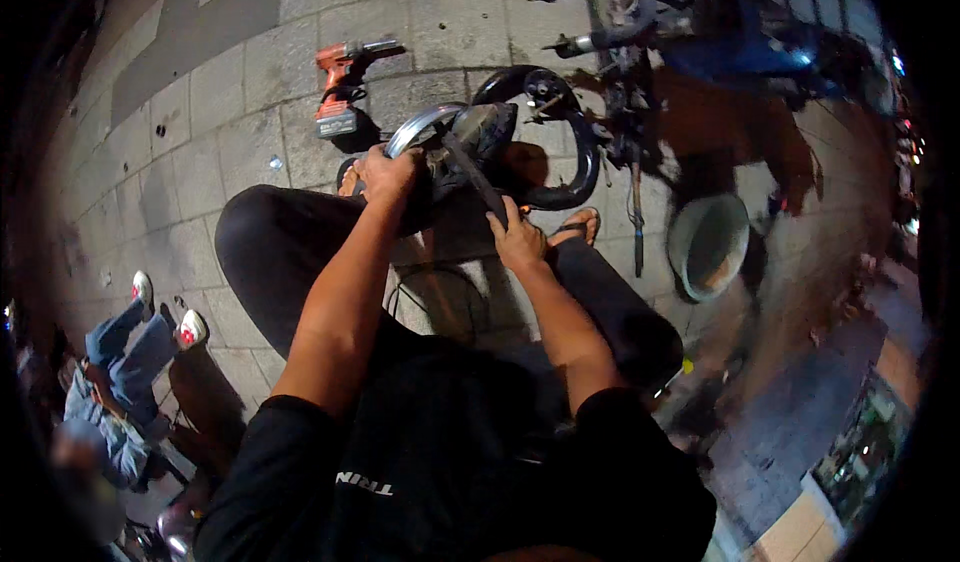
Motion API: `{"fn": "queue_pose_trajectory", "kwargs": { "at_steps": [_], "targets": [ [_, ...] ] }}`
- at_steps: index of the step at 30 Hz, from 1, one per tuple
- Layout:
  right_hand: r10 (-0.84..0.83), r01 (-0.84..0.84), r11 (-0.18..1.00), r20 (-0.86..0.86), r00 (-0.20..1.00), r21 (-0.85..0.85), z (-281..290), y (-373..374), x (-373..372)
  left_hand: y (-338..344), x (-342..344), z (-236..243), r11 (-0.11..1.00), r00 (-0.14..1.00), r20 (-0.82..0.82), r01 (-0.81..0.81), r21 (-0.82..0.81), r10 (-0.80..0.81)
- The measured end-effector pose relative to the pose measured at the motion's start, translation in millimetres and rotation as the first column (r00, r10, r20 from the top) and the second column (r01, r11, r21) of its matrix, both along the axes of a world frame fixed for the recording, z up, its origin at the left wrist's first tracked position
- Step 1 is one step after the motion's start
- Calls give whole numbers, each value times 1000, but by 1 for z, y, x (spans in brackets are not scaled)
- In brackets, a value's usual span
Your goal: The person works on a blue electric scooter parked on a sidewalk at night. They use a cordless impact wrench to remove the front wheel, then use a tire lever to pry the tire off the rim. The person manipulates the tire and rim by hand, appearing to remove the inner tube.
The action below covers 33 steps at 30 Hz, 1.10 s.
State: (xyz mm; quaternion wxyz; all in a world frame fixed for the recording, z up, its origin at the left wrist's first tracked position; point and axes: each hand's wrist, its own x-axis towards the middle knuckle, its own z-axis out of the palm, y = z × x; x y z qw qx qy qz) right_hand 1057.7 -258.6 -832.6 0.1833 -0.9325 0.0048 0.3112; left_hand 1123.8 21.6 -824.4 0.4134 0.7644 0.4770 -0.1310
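A wheel lies between my knees, its silver rim (425, 122) showing at the upper left and a black tyre (585, 152) curving round at the right. My left hand (390, 174) is closed on the lower left of the rim. In my right hand (520, 240) is the near end of a long, dark flat bar (475, 174); its far end reaches up to the wheel. A dark, worn lump (490, 127) sits beside the rim, its kind unclear. Shadow hides much of the wheel's middle.
An orange cordless power tool (338, 92) lies on the paving beyond my left hand. A motorcycle (740, 52) stands at the upper right. Below it are a pale round basin (712, 247) and an upright rod (638, 212). A person (125, 392) sits at the left.
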Motion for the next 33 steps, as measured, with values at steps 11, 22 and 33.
{"fn": "queue_pose_trajectory", "kwargs": {
  "at_steps": [11,22,33],
  "targets": [
    [91,-97,992,-71,993,-76,22,-29,2,-30,-10,44,992,993,-54,107,73,-103],
    [300,-317,901,-101,948,-295,213,-54,52,-65,-29,93,997,999,-26,27,-73,-29],
    [421,-512,647,-295,858,-565,286,38,134,-73,-45,90,997,999,9,33,-66,-33]
  ]
}}
